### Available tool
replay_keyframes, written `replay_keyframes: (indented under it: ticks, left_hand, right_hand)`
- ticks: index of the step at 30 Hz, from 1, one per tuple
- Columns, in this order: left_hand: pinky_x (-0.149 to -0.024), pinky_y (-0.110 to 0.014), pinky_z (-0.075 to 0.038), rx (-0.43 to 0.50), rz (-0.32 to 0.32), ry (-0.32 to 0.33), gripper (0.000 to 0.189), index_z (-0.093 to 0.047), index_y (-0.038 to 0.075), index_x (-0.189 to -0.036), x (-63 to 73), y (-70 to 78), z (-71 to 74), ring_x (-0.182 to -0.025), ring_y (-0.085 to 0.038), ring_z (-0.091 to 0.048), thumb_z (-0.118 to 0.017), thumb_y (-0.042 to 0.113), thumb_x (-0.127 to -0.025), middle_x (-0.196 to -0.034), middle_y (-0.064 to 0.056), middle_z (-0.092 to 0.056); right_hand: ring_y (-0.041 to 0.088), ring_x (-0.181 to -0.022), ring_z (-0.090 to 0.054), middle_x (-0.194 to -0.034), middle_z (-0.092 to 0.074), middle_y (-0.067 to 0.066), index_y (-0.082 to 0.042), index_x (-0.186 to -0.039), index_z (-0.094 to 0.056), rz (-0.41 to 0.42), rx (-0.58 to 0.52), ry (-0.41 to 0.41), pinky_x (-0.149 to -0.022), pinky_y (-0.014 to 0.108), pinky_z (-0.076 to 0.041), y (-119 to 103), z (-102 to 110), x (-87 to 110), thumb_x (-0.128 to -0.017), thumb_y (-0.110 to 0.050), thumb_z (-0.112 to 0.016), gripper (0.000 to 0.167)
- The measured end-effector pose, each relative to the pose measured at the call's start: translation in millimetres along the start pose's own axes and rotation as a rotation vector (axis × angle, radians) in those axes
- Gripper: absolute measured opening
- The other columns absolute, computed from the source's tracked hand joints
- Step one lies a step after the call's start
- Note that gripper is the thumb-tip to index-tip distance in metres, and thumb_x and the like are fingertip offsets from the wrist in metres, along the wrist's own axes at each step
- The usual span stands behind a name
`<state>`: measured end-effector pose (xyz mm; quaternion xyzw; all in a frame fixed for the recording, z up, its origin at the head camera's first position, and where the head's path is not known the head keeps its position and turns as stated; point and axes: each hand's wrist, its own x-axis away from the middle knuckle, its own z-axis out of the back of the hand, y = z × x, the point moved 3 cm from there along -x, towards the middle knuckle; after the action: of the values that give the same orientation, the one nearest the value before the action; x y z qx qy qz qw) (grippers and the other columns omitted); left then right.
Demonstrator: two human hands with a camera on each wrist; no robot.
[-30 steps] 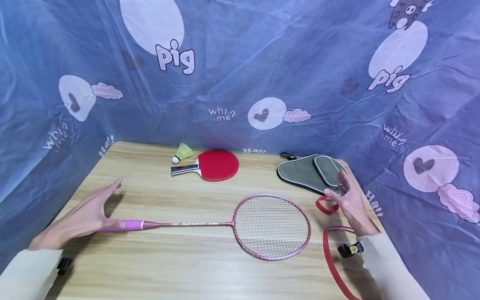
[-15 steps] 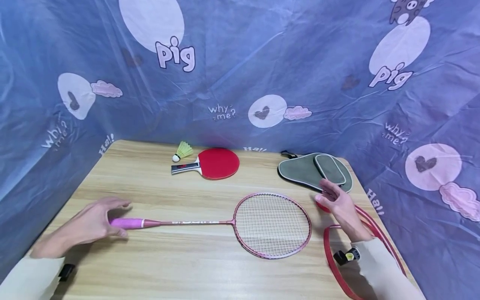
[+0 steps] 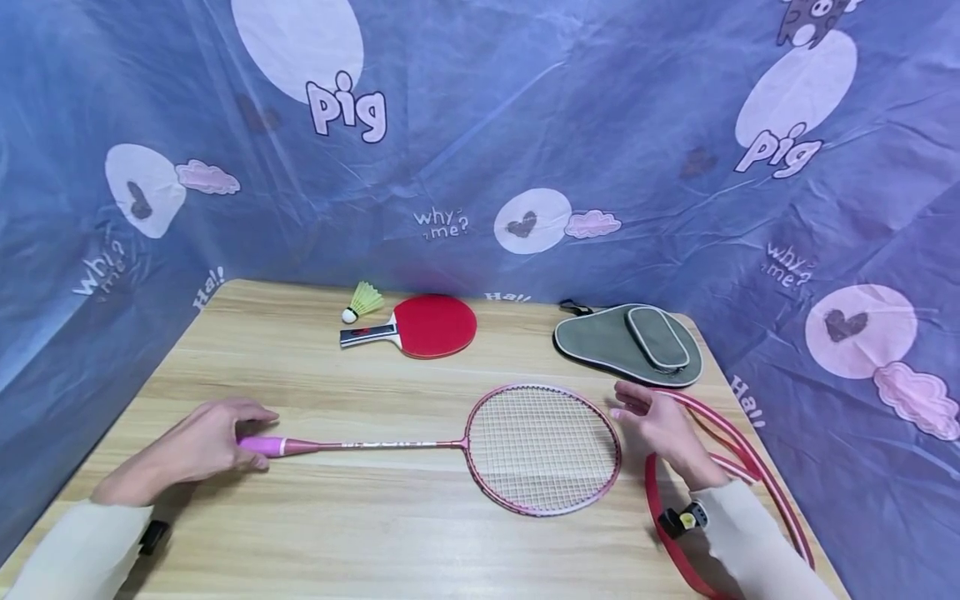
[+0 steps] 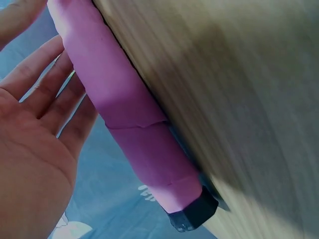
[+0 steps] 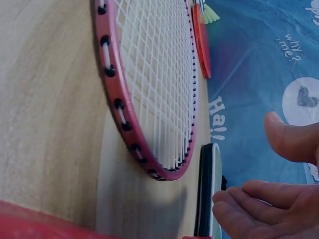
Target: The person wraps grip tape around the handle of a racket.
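A pink badminton racket (image 3: 543, 450) lies across the table, its handle to the left and its strung head to the right. My left hand (image 3: 202, 442) is around the purple-pink grip (image 3: 262, 445), thumb on the near side and fingers on the far side. In the left wrist view, that hand's fingers (image 4: 45, 89) are extended behind the grip, whose black butt cap (image 4: 194, 214) shows. My right hand (image 3: 667, 433) hovers beside the far right of the racket's rim (image 5: 119, 94). Its thumb and fingers are apart, with nothing between them.
Behind the racket lie a red table tennis paddle (image 3: 437, 327) and a yellow shuttlecock (image 3: 363, 302). A grey-green paddle case (image 3: 600, 337) sits at the back right. Red bands (image 3: 652, 487) curve under and around my right forearm. A blue printed cloth (image 3: 450, 150) walls the table.
My left hand has moved right and lower, around the grip. The right hand has shifted left and down from the paddle case toward the racket's rim. The racket stays in place.
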<state>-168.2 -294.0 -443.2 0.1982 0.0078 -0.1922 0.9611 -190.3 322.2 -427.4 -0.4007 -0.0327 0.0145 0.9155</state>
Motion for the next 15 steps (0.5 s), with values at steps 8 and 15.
replay_keyframes:
  ticks: [8,15]
  left_hand:
    - [-0.075,-0.030,-0.055,0.001,0.010,-0.050,0.054,-0.079,0.012,-0.106,-1.3,0.2,-2.0,-0.083,-0.004,-0.061,-0.096,0.033,-0.059,-0.097,0.006,-0.075]
    - [-0.070,-0.026,-0.053,0.001,0.005,-0.078,0.045,-0.080,0.013,-0.101,-2.0,2.5,-6.1,-0.080,-0.002,-0.059,-0.095,0.028,-0.062,-0.093,0.008,-0.073]
  right_hand:
    - [0.040,-0.124,-0.064,-0.132,-0.066,0.027,0.011,-0.139,-0.052,0.022,0.034,-0.042,-0.093,0.011,-0.048,7.3,-8.9,-2.3,-0.094,-0.015,-0.072,0.056]
    - [0.038,-0.121,-0.066,-0.128,-0.068,0.026,0.012,-0.136,-0.055,0.020,0.110,-0.074,-0.103,0.044,-0.053,7.4,-14.1,-2.2,-0.092,-0.015,-0.073,0.054]
